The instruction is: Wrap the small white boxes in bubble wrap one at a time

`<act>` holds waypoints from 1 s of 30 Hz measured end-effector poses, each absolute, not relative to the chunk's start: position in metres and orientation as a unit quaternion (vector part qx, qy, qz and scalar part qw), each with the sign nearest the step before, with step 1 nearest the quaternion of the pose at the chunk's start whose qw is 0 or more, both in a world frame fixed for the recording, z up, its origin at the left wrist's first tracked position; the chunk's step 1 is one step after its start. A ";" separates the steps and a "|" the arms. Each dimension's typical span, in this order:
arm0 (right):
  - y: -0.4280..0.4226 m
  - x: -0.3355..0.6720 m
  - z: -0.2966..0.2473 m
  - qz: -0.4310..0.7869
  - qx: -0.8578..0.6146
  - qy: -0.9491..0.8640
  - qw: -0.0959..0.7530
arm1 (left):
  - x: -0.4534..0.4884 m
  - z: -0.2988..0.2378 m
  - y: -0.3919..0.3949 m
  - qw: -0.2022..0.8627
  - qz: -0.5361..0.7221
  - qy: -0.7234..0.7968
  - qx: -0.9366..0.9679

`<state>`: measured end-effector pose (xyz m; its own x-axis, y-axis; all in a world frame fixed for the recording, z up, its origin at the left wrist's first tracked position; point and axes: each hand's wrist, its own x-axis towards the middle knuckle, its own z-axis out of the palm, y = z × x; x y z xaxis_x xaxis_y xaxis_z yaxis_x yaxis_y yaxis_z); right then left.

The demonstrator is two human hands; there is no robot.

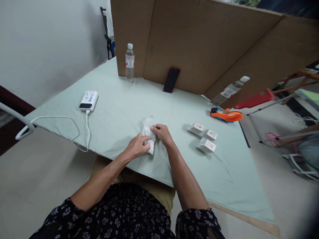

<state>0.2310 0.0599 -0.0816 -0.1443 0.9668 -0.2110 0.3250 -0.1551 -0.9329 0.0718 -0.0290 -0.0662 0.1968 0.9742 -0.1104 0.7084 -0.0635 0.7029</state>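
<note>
A small clear plastic packet (149, 132) with white contents lies on the pale green table cover (119, 113), near its front edge. My left hand (136, 146) is closed on the packet's lower left side. My right hand (162, 132) pinches its upper right side, fingers curled. To the right lie three similar wrapped packets (204, 136) with red marks, untouched by either hand.
A white power bank (88, 100) with a cable lies at the left. A water bottle (129, 62) stands at the back by the cardboard screen (199, 43), a dark phone (171, 80) leans on it. An orange tape dispenser (226, 115) and a lying bottle (228, 90) are at the right.
</note>
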 end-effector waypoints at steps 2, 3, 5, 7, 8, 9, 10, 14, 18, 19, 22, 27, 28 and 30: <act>0.051 0.229 -0.081 0.496 -0.557 -0.562 0.358 | 0.072 -0.069 -0.031 0.334 0.222 0.602 0.690; 0.046 0.229 -0.081 0.495 -0.550 -0.558 0.375 | 0.073 -0.069 -0.032 0.337 0.234 0.605 0.682; 0.034 0.229 -0.078 0.500 -0.528 -0.554 0.406 | 0.075 -0.071 -0.036 0.339 0.262 0.626 0.651; 0.021 0.232 -0.074 0.512 -0.495 -0.557 0.426 | 0.076 -0.073 -0.039 0.323 0.297 0.655 0.616; 0.015 0.234 -0.072 0.517 -0.479 -0.566 0.428 | 0.076 -0.074 -0.039 0.309 0.315 0.662 0.606; 0.008 0.235 -0.070 0.518 -0.465 -0.580 0.424 | 0.076 -0.075 -0.039 0.294 0.331 0.661 0.605; 0.002 0.237 -0.069 0.511 -0.454 -0.599 0.417 | 0.075 -0.076 -0.038 0.281 0.345 0.650 0.616; -0.019 0.244 -0.072 0.449 -0.413 -0.673 0.418 | 0.068 -0.079 -0.030 0.298 0.352 0.563 0.686; -0.033 0.250 -0.083 0.413 -0.384 -0.713 0.416 | 0.058 -0.079 -0.025 0.368 0.336 0.511 0.700; -0.036 0.251 -0.085 0.401 -0.378 -0.729 0.405 | 0.056 -0.079 -0.024 0.377 0.336 0.505 0.699; -0.042 0.251 -0.091 0.341 -0.371 -0.784 0.364 | 0.054 -0.078 -0.025 0.383 0.343 0.496 0.700; -0.038 0.241 -0.094 0.263 -0.397 -0.787 0.392 | 0.050 -0.073 -0.024 0.387 0.342 0.508 0.689; -0.034 0.239 -0.093 0.272 -0.413 -0.768 0.407 | 0.047 -0.070 -0.023 0.401 0.337 0.507 0.685; -0.028 0.236 -0.088 0.337 -0.450 -0.713 0.419 | 0.041 -0.064 -0.023 0.438 0.323 0.491 0.680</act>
<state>0.2364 -0.0278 -0.0883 -0.2430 0.9243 0.2944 0.3590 0.3676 -0.8579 0.0408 -0.0229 -0.0640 0.3093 0.9509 0.0098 0.3848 -0.1346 0.9131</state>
